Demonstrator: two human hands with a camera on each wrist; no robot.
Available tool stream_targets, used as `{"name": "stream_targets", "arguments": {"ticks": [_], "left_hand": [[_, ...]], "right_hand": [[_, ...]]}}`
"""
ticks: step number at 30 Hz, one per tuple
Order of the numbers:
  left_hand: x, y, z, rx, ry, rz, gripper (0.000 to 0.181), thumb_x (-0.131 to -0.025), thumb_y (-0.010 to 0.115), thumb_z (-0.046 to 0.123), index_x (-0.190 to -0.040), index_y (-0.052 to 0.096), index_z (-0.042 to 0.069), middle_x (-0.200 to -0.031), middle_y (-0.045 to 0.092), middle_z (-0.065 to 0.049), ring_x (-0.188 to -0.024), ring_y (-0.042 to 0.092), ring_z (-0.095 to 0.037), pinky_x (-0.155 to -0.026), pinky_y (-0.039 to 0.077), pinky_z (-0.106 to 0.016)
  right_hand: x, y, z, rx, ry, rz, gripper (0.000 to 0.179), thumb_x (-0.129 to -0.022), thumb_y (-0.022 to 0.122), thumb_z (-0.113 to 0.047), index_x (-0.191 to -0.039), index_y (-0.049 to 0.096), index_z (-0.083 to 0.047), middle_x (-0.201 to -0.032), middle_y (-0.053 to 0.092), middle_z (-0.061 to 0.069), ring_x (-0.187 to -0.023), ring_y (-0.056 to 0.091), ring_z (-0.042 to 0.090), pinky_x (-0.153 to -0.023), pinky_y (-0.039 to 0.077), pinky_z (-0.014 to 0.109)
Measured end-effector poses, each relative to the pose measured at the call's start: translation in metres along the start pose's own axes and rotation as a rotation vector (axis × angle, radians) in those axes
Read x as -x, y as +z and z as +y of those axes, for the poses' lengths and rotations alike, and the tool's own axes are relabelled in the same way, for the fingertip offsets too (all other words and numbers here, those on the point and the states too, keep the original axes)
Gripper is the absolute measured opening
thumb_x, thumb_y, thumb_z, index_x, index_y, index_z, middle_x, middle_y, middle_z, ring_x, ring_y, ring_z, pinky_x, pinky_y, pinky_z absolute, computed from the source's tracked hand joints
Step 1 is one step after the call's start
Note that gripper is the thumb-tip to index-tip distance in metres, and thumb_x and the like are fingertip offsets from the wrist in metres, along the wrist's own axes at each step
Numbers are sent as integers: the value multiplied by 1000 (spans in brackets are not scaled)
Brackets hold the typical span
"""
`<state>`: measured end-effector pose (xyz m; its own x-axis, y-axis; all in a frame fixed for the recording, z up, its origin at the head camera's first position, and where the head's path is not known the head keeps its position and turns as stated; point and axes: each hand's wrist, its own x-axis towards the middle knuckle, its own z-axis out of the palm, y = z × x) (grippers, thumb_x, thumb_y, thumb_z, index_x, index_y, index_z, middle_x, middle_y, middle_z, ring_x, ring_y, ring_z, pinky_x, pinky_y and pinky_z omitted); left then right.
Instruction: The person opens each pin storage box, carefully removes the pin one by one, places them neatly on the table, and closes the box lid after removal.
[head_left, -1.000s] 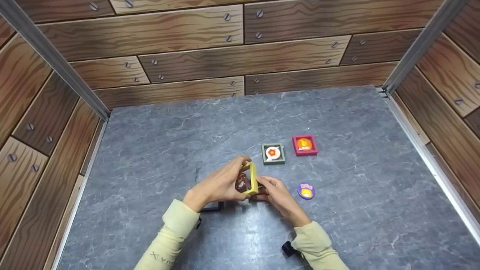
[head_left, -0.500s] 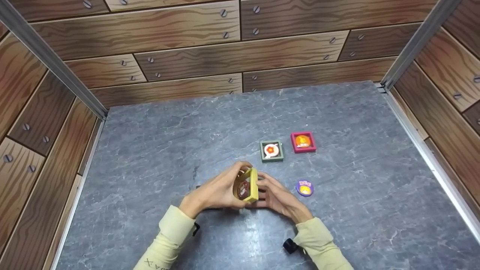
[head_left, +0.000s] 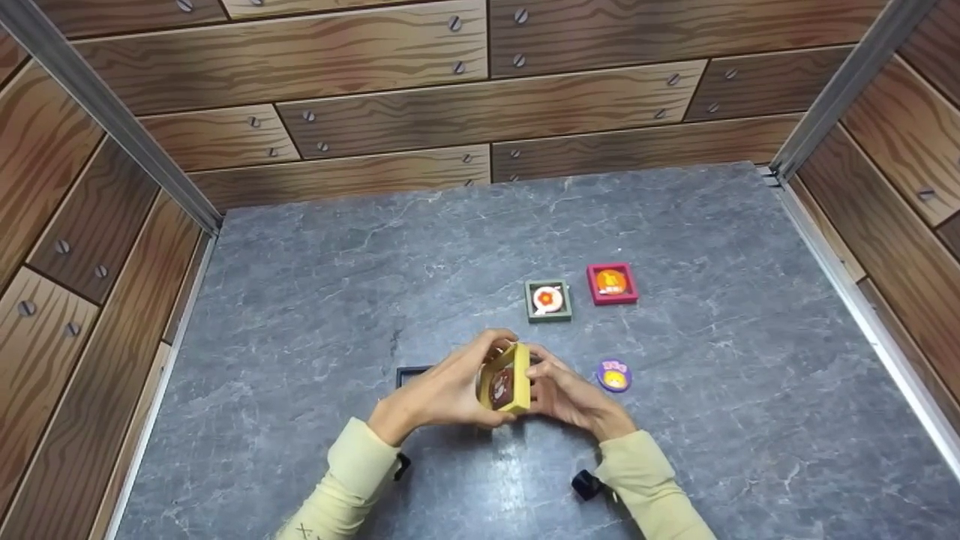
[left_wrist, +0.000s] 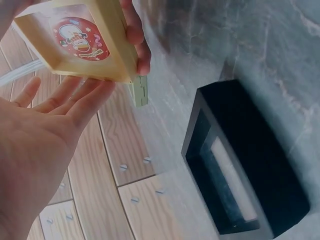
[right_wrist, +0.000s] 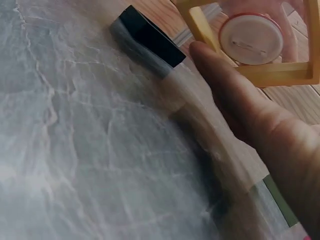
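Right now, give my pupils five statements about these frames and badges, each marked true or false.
The left hand holds the yellow frame. True.
The purple badge lies inside the crimson frame. False: it lies on the marbled tabletop.
The green frame contains a red-flower badge. True.
The red badge in the yellow frame has a pin on its back. True.
In the head view, the black frame lies right of the green frame. False: it lies left.
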<state>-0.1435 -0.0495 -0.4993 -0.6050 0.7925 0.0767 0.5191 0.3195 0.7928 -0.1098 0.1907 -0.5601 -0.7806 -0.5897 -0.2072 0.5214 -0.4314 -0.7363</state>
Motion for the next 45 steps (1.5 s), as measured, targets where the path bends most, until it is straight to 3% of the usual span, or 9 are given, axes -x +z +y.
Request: {"name": "stream_targets", "arguments": {"ticks": [3, 13, 24, 29, 36, 39, 42, 45], "left_hand": [[1, 2, -1, 14, -8, -2, 101, -73, 95, 24, -156, 37, 13, -144, 58, -6, -121, 64, -19, -103, 61, -32], [3, 6, -3, 41, 24, 10, 98, -72, 95, 21, -153, 40, 16, -141, 59, -6, -114, 64, -21, -93, 64, -28], [5, 6, -4, 42, 63, 16, 96, -75, 94, 24, -154, 40, 16, -144, 59, -6, -119, 65, -20, -100, 62, -31], [8, 5, -4, 20, 69, 23, 101, -76, 95, 28, -158, 38, 17, -151, 56, -4, -130, 62, -22, -113, 57, -36], [12, 5, -6, 15, 59, 13, 99, -75, 96, 27, -158, 42, 15, -143, 59, -3, -126, 62, -20, -111, 57, -36], [13, 4, -6, 17, 49, 11, 99, -76, 96, 28, -159, 43, 17, -141, 59, -3, -125, 62, -20, -111, 57, -36], [14, 4, -5, 31, 31, 10, 99, -77, 95, 29, -160, 43, 19, -144, 58, -3, -128, 61, -22, -111, 57, -37], [14, 4, -4, 35, 16, 5, 99, -78, 94, 29, -162, 43, 20, -148, 56, -3, -132, 60, -22, -112, 56, -40]], "right_hand": [[2, 0, 0, 13, 4, 10, 40, -98, 53, -11, -136, 42, -21, -128, 62, 10, -110, 71, 27, -96, 65, 42], [3, 3, 1, 43, -2, 44, 38, -98, 50, -10, -134, 43, -18, -123, 64, 8, -104, 73, 23, -94, 65, 37], [2, 5, 3, 71, 9, 69, 35, -98, 50, -10, -131, 41, -16, -120, 65, 8, -103, 73, 23, -93, 66, 37], [3, 2, 1, 92, 20, 40, 39, -98, 55, -12, -134, 39, -15, -121, 66, 10, -105, 74, 25, -96, 65, 39], [3, 1, 1, 80, 34, 5, 43, -98, 56, -11, -136, 37, -15, -121, 69, 12, -106, 75, 27, -96, 65, 42], [3, 1, 3, 73, 30, 22, 54, -97, 58, -11, -144, 31, -10, -122, 70, 12, -107, 75, 26, -97, 65, 41], [3, 1, 5, 66, 30, 60, 81, -95, 62, -13, -158, 12, -2, -125, 69, 13, -108, 75, 26, -99, 65, 41], [3, 0, 7, 54, 23, 74, 99, -94, 63, -15, -164, -5, 2, -128, 66, 12, -109, 74, 25, -99, 64, 40]]}}
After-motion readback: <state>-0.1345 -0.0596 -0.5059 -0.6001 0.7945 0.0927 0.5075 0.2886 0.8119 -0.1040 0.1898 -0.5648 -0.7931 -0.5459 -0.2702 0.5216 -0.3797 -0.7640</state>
